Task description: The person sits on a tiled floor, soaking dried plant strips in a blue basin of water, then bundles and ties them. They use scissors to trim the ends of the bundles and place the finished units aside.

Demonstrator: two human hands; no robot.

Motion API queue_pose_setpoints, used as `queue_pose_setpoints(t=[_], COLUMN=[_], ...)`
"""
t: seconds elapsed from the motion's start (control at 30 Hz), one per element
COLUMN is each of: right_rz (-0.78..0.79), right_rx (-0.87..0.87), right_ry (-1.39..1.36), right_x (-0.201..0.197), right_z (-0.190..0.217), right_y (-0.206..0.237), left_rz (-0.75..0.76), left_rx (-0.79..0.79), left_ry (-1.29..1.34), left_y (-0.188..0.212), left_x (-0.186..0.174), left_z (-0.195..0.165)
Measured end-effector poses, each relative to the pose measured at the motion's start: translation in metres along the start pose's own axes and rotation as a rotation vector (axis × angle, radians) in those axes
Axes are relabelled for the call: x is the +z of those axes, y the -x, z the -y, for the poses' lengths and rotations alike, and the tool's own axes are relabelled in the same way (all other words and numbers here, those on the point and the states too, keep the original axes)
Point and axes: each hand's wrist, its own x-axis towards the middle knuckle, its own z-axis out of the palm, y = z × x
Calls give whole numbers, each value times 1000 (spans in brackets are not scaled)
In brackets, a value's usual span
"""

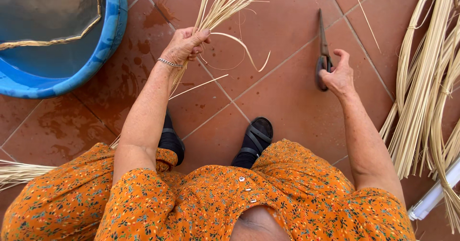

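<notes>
L hand (184, 43) fist-tight on reed bundle (225, 4); R hand (339, 75) fingers closed in scissors (324, 54) handles, far right; best cut square w/ bundle kept taut

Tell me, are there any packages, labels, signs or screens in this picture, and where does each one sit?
None: no package, label, sign or screen shows here.
What is there instead: a blue tub at the upper left, pale straw bundles on the tile floor at the right.
The left hand grips a bunch of straw; the right hand holds dark scissors.
</notes>
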Motion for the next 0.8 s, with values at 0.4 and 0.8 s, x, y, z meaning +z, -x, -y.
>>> queue_pose_setpoints(t=[0.4, 0.8], right_rz=[662, 476], right_rx=[-308, -200], right_ry=[-1201, -1188], right_x=[15, 37], right_z=[56, 77], right_y=[62, 46], left_rz=[3, 45], left_rx=[22, 12], left_ry=[4, 1], left_y=[4, 8], left_x=[1, 4], left_z=[-1, 4])
